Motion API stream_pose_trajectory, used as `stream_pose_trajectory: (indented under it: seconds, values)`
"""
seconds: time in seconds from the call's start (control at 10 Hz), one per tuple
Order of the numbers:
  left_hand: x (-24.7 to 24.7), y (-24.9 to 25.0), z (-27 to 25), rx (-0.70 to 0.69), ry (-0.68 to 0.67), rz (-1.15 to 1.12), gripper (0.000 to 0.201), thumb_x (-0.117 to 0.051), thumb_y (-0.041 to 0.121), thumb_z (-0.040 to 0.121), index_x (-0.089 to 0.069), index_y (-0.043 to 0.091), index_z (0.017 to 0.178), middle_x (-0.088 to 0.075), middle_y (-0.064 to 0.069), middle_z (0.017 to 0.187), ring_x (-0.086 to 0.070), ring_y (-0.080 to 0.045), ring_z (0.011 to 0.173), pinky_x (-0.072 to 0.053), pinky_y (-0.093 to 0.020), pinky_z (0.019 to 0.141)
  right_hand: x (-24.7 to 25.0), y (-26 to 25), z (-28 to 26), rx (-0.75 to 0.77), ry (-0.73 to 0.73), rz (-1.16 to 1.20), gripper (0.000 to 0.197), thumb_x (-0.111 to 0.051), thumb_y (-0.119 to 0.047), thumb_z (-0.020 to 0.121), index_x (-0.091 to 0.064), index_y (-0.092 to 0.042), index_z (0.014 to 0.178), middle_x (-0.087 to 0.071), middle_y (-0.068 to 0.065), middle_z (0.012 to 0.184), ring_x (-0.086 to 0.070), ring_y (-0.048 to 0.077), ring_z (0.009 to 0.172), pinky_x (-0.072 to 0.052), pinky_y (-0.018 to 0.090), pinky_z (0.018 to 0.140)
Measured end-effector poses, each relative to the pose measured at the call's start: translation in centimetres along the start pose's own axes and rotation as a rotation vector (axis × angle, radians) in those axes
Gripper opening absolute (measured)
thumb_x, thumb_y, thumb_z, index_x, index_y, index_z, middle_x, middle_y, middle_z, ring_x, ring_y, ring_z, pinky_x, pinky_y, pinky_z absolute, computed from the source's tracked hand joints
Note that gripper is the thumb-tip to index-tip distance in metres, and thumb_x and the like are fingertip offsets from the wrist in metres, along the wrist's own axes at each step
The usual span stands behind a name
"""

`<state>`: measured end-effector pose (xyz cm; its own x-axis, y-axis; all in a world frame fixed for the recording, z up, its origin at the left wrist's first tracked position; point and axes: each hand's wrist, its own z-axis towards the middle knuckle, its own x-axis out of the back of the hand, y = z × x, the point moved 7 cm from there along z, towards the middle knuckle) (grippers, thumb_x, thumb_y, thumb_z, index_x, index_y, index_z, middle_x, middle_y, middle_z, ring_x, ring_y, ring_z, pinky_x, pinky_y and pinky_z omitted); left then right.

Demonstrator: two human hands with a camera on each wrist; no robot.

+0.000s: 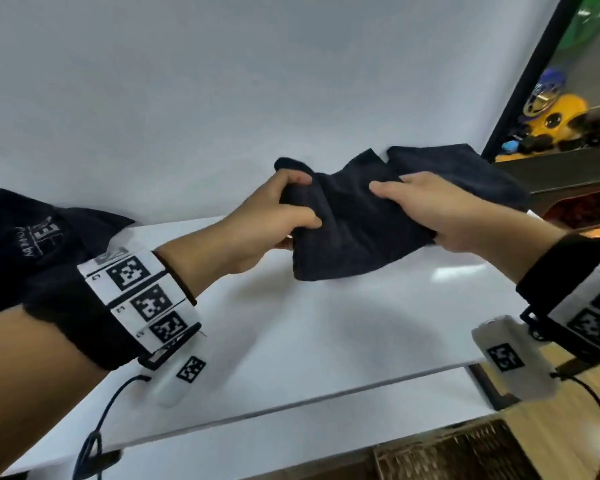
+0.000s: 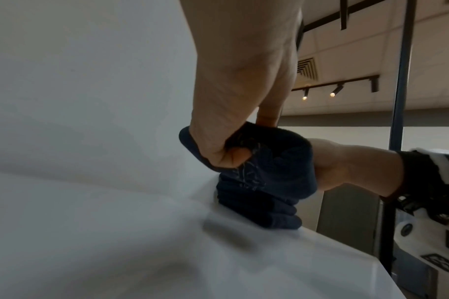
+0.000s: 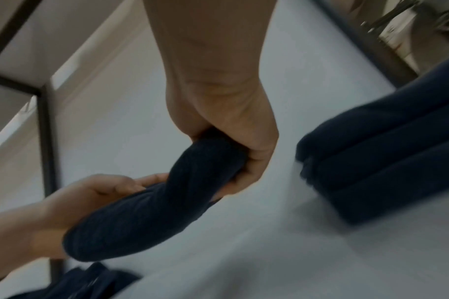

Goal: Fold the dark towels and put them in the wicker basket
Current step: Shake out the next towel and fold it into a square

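Observation:
A folded dark navy towel (image 1: 354,233) hangs just above the white table (image 1: 291,323), held between both hands. My left hand (image 1: 278,213) grips its left edge with curled fingers and thumb on top. My right hand (image 1: 426,209) clasps its right edge. In the left wrist view the left hand (image 2: 226,149) pinches the towel (image 2: 267,182). In the right wrist view the right hand (image 3: 238,145) holds the towel (image 3: 152,208). Another dark towel (image 1: 465,171) lies folded on the table behind, also visible as a folded towel (image 3: 387,170). The wicker basket (image 1: 458,452) sits below the table's near edge.
A white wall (image 1: 222,81) rises right behind the table. A black frame post (image 1: 527,77) stands at the right, with a yellow toy (image 1: 558,116) and clutter beyond it. A dark garment (image 1: 21,244) lies at the table's left.

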<state>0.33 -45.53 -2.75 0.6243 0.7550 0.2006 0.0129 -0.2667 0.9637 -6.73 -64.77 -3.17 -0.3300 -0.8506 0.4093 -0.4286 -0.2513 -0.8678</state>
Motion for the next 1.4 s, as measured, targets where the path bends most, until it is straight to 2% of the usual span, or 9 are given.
stream_pose_trajectory:
  seconds: [0.2,0.3,0.4,0.5,0.8,0.9,1.0,1.1,1.4]
  values:
    - [-6.3,7.6,6.9,-0.179,-0.048,-0.100,0.065,-0.060,0.014,0.092,-0.031,0.031,0.147,-0.051,0.004,0.134,-0.065,-0.021,0.103,-0.059,-0.036,0.077,12.9,-2.6,2.8,0.109,0.392,0.117,0.048,-0.063,-0.058,0.076,-0.066,-0.015,0.097,-0.072,-0.001,0.097,-0.068,0.021,0.090,-0.056,0.039,0.088]
    - [-11.3,9.3,11.8,-0.164,-0.106,-0.076,0.073,-0.053,0.009,0.095,-0.016,0.033,0.154,-0.045,0.003,0.142,-0.061,-0.025,0.114,-0.061,-0.041,0.076,17.9,-1.3,5.6,0.103,0.491,0.130,0.040,-0.062,-0.048,0.086,-0.061,-0.013,0.106,-0.068,0.001,0.097,-0.067,0.019,0.083,-0.056,0.033,0.072]
    - [-13.9,8.0,13.8,-0.107,-0.103,-0.014,0.075,-0.050,0.006,0.095,-0.013,0.031,0.155,-0.042,-0.001,0.146,-0.055,-0.026,0.120,-0.059,-0.045,0.081,19.1,1.8,7.9,0.025,0.498,0.033,0.050,-0.060,-0.048,0.084,-0.064,-0.007,0.112,-0.068,0.011,0.108,-0.067,0.030,0.096,-0.054,0.036,0.081]
    - [-15.6,4.0,15.6,-0.099,-0.092,0.111,0.069,-0.048,0.013,0.097,-0.016,0.032,0.155,-0.034,-0.005,0.154,-0.046,-0.025,0.130,-0.047,-0.045,0.105,17.9,6.1,9.8,0.057,0.458,-0.260,0.044,-0.044,-0.035,0.098,-0.065,0.004,0.100,-0.062,0.023,0.100,-0.057,0.036,0.091,-0.037,0.033,0.072]
    - [-15.8,6.0,16.5,-0.218,-0.027,0.204,0.057,-0.049,0.016,0.096,-0.034,0.030,0.149,-0.039,-0.004,0.149,-0.049,-0.024,0.128,-0.046,-0.039,0.106,20.6,5.3,10.2,0.142,0.565,-0.267,0.036,-0.042,-0.029,0.097,-0.057,-0.002,0.077,-0.052,0.013,0.078,-0.045,0.025,0.072,-0.029,0.036,0.057]
    - [-16.4,5.0,15.1,-0.135,-0.010,0.447,0.058,-0.039,0.018,0.096,-0.028,0.024,0.152,-0.021,-0.011,0.156,-0.043,-0.030,0.129,-0.041,-0.037,0.107,20.1,6.2,9.7,0.048,0.472,-0.557,0.045,-0.040,-0.039,0.097,-0.066,-0.001,0.098,-0.060,0.016,0.094,-0.050,0.030,0.081,-0.035,0.034,0.069]
    - [-16.0,7.9,14.5,-0.243,0.110,0.728,0.056,-0.036,0.021,0.096,-0.028,0.023,0.151,-0.005,-0.014,0.160,-0.026,-0.036,0.140,-0.032,-0.045,0.113,20.9,3.8,9.1,0.175,0.518,-0.644,0.051,-0.040,-0.051,0.096,-0.064,-0.008,0.111,-0.061,0.014,0.104,-0.053,0.030,0.090,-0.040,0.035,0.075]
    - [-16.9,10.9,15.4,-0.396,0.159,0.986,0.054,-0.030,0.030,0.099,-0.025,0.022,0.152,0.000,-0.012,0.164,-0.004,-0.032,0.150,-0.012,-0.054,0.119,18.9,-1.0,9.3,0.487,0.416,-0.765,0.058,-0.036,-0.053,0.098,-0.052,-0.014,0.137,-0.053,0.013,0.138,-0.047,0.029,0.128,-0.037,0.039,0.103]
    - [-19.7,4.7,18.5,-0.175,-0.091,1.124,0.062,-0.018,0.045,0.100,-0.005,0.027,0.158,0.005,-0.010,0.165,0.012,-0.034,0.150,0.007,-0.056,0.119,14.0,5.4,13.3,0.319,0.067,-0.871,0.057,-0.028,-0.035,0.106,-0.017,-0.008,0.155,-0.008,0.016,0.164,-0.003,0.030,0.152,-0.002,0.039,0.122]
